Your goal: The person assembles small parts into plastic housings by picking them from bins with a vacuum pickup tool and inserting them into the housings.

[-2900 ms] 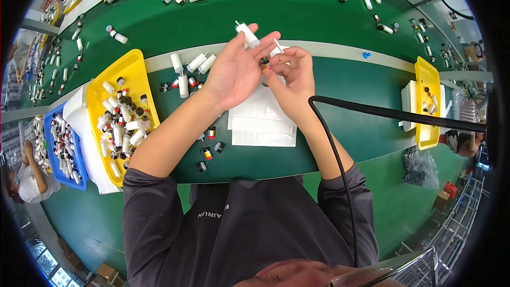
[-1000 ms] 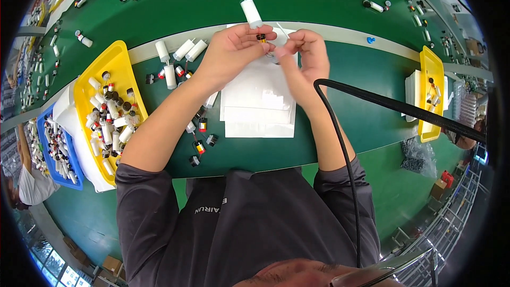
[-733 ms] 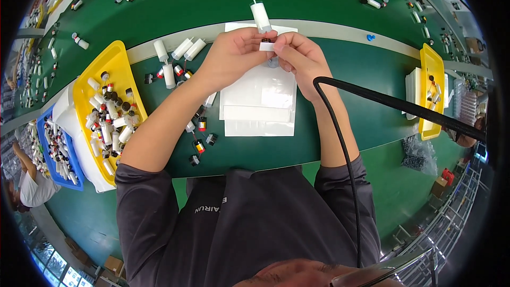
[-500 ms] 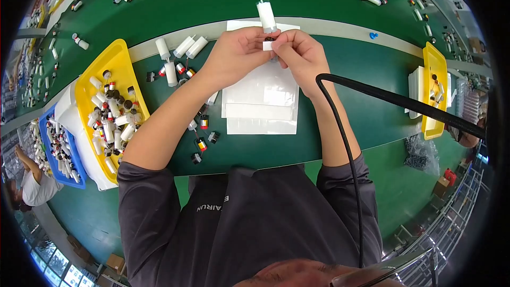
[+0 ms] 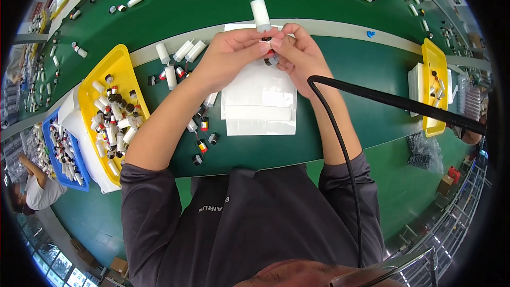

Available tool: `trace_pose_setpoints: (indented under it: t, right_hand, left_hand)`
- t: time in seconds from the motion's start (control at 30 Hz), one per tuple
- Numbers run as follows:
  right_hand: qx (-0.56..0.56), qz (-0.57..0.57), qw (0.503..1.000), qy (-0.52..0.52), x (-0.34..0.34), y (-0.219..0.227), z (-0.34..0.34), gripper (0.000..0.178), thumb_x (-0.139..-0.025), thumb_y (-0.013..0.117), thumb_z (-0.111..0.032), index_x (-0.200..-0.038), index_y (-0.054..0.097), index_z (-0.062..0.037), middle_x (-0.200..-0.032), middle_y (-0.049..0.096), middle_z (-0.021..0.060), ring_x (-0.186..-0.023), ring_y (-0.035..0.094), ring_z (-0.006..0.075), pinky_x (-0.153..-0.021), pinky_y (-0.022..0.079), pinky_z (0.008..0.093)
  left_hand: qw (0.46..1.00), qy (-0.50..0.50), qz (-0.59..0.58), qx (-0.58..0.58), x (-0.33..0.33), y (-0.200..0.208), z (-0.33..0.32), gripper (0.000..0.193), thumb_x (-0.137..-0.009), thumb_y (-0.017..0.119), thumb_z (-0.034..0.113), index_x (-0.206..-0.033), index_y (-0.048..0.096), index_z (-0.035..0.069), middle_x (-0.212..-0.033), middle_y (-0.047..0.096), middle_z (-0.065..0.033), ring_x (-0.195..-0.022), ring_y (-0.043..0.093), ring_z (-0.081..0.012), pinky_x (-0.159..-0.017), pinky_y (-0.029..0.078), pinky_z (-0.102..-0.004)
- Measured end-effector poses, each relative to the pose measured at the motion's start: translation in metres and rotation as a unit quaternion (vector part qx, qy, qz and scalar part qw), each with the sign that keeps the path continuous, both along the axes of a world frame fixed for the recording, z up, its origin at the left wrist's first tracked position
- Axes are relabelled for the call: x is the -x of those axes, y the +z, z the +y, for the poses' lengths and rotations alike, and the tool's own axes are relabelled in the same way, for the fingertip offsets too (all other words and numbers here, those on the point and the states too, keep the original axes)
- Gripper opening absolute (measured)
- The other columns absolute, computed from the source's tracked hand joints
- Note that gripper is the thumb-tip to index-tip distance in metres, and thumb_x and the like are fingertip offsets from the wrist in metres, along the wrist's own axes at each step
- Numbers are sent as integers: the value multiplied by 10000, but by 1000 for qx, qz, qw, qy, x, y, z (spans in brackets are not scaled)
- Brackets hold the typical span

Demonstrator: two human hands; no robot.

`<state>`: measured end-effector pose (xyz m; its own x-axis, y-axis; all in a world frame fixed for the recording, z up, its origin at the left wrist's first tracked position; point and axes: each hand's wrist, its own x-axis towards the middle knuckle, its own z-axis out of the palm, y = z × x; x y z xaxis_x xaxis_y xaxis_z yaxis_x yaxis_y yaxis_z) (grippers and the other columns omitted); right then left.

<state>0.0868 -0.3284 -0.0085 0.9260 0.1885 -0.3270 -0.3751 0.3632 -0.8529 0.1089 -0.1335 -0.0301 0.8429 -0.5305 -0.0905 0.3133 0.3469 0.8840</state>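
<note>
My left hand (image 5: 229, 56) and my right hand (image 5: 297, 56) meet fingertip to fingertip above a stack of white flat bags (image 5: 259, 101) on the green table. Together they pinch the lower end of a white cylinder (image 5: 261, 15) that stands upright with a thin pin on top. A small dark part (image 5: 270, 60) sits under the fingers of my right hand. Several more white cylinders (image 5: 180, 56) lie just left of my left hand, and small black and red parts (image 5: 204, 133) are scattered beside my left forearm.
A yellow tray (image 5: 114, 69) full of white cylinders stands at the left, next to a blue tray (image 5: 74, 154). Another yellow tray (image 5: 431, 74) stands at the right. A black cable (image 5: 372, 98) crosses my right forearm. Loose cylinders lie on the far table side. Another person (image 5: 32, 188) sits at lower left.
Both hands have stayed together on the white cylinder, which has turned from tilted to upright above the fingers. The view has shifted slightly.
</note>
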Motion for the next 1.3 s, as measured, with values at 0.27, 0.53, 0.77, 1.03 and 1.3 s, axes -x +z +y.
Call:
trace_pose_setpoints:
  t: [0.27,0.53,0.77,1.03,1.3]
  right_hand:
    - [137,-137,975,-105,7,-8,5,230,-904,727,-99,-1072,575,-63,-726,610,-28,-597,417,34,-546,355,217]
    - [560,-440,658,245,91,6,58,209,-820,737,-115,-978,639,-20,-903,568,104,-821,642,282,-710,545,387]
    - [554,-439,658,260,94,5,61,161,-820,731,-105,-930,636,-37,-889,569,92,-848,643,274,-753,525,422]
    - [561,-351,693,287,83,12,63,210,-821,717,-93,-984,615,-9,-947,627,136,-866,656,330,-738,533,441]
    - [571,-392,678,244,95,10,59,158,-857,681,-106,-960,598,-19,-899,598,112,-867,645,300,-774,500,422]
  left_hand:
    - [998,51,-5,38,-16,19,10,288,-941,687,19,-1222,654,-32,-1170,708,-161,-1037,699,-231,-941,565,-348]
    - [814,193,-260,-482,-81,31,99,282,-814,779,145,-1063,732,22,-951,769,-121,-870,752,-195,-768,593,-317]
    - [595,212,-373,-680,-137,20,156,273,-803,700,164,-1062,752,96,-983,759,-98,-952,722,-301,-833,582,-398]
    - [768,129,-416,-469,-168,5,18,244,-809,732,187,-1000,685,42,-949,671,-140,-839,660,-281,-764,530,-389]
    - [680,199,-349,-613,-225,-18,-96,600,-881,686,499,-1332,611,111,-1269,592,-96,-1239,525,-299,-994,455,-443]
